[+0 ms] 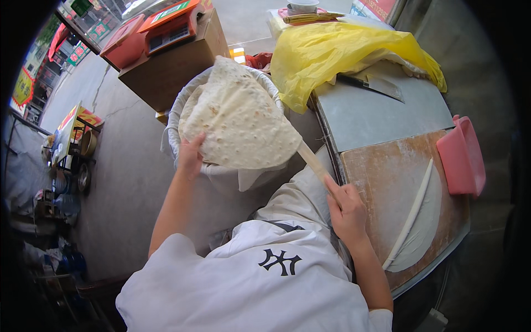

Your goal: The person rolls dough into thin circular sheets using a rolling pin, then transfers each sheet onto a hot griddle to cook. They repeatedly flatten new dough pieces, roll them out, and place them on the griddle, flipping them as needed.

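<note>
A large, thin cooked flatbread [244, 124] with small browned blisters lies over a cloth-lined round basket [176, 112]. My left hand [192, 157] is at the flatbread's near left edge, thumb on top and the other fingers hidden beneath or behind it. In my right hand [347, 207] is the handle of a flat wooden stick [313, 162], whose far end passes under the flatbread out of sight. To the right, a thin sheet of raw dough [423, 232] rests on a floured wooden board [373, 182], with a slim rolling pin [408, 216], apparently dough-wrapped, along it.
A cleaver [383, 89] lies on the grey worktop [381, 120] beside a yellow plastic bag [332, 54]. A pink plastic container [460, 157] stands at the board's right edge. Beyond the basket, a cardboard box [178, 66] carries an orange scale [172, 31] and a red tub [122, 43].
</note>
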The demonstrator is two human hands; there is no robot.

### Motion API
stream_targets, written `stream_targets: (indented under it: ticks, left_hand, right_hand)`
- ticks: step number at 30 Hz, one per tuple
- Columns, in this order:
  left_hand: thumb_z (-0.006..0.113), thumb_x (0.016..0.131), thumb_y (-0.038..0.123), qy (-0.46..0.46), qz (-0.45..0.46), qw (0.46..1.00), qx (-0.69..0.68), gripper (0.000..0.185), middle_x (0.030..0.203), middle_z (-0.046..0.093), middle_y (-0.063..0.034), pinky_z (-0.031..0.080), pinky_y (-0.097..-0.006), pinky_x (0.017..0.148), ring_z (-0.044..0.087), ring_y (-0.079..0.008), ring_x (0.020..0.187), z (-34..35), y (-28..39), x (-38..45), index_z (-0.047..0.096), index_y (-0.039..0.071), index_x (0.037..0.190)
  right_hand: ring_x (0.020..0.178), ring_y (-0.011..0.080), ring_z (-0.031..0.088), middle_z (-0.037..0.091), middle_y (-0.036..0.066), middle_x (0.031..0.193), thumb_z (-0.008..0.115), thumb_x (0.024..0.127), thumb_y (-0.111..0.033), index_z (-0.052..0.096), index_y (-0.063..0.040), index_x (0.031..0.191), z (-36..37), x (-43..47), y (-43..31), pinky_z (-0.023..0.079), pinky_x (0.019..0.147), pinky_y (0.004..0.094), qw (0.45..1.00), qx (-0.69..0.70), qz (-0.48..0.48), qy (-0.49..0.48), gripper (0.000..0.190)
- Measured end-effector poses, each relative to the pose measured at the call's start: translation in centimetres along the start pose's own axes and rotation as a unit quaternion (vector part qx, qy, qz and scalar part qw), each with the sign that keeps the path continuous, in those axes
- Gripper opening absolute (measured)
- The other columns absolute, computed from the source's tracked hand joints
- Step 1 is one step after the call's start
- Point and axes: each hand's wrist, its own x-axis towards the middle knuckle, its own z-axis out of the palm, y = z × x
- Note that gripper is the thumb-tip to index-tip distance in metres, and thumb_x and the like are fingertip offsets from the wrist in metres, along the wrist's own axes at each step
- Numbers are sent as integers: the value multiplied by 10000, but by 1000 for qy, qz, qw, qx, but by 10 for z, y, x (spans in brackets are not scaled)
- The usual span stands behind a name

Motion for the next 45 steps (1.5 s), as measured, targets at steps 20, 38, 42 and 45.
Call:
stream_targets:
  ticks: [20,38,42,45]
  left_hand:
    - [512,944,519,-62,149,589,792,736,1581,315,-161,191,-508,1187,258,-366,1463,38,-70,108,363,84,1518]
    - [412,977,584,-11,236,580,780,653,1648,179,-96,43,-596,1190,105,-357,1517,55,-74,214,319,285,1550]
    - [401,911,719,63,146,604,781,797,1668,110,-73,-37,-642,1167,6,-382,1525,96,-93,222,244,309,1576]
    - [406,895,740,57,144,612,775,827,1671,89,-68,-55,-632,1169,-29,-381,1525,100,-94,226,231,308,1579]
  right_hand:
    - [750,244,559,512,68,859,680,858,-59,623,-203,1342,-3,-40,10,488,679,382,994,-83,58,44,508]
    - [733,256,568,498,69,833,698,819,-72,680,-207,1256,-6,-42,3,489,600,392,981,-183,66,8,458]
    - [731,258,565,496,69,828,710,813,-79,679,-203,1255,-1,-48,8,485,597,390,981,-174,89,-9,460]
    - [720,257,562,492,68,817,717,817,-86,670,-206,1268,5,-52,13,481,593,388,983,-156,97,-10,469]
